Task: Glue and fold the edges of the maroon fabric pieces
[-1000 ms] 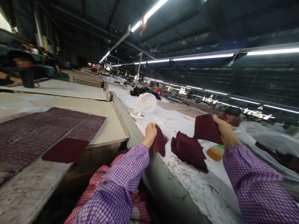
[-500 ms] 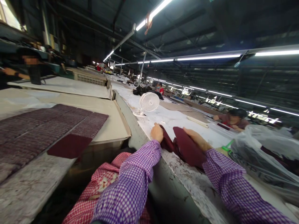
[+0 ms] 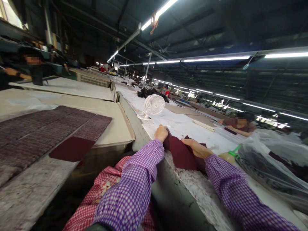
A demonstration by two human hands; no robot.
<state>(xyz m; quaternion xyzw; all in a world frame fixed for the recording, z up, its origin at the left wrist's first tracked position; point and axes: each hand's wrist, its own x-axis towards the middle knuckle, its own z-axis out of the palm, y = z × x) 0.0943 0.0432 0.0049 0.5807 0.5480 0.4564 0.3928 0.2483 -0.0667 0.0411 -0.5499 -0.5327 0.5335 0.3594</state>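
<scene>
Over the near edge of the white-covered table, my left hand (image 3: 160, 133) is closed on the left end of some maroon fabric pieces. My right hand (image 3: 196, 147) grips the maroon fabric (image 3: 181, 155) from its upper right, with the thumb lying on top. One panel hangs flat between my hands, and darker folds show behind and under my right hand. How many pieces there are, I cannot tell. To the left, a single maroon panel (image 3: 72, 149) lies at the front of long stacked rows of maroon pieces (image 3: 55, 128).
A small white fan (image 3: 154, 105) stands beyond my hands. At right are a clear plastic bag (image 3: 271, 166) with dark contents and a bottle with a green handle (image 3: 229, 156). A gap separates the left table from mine. Co-workers sit at far left and right.
My right hand has moved slightly left, toward my left hand. The maroon panel between them has swung left and now faces me more broadly; my left hand has shifted a little up and away.
</scene>
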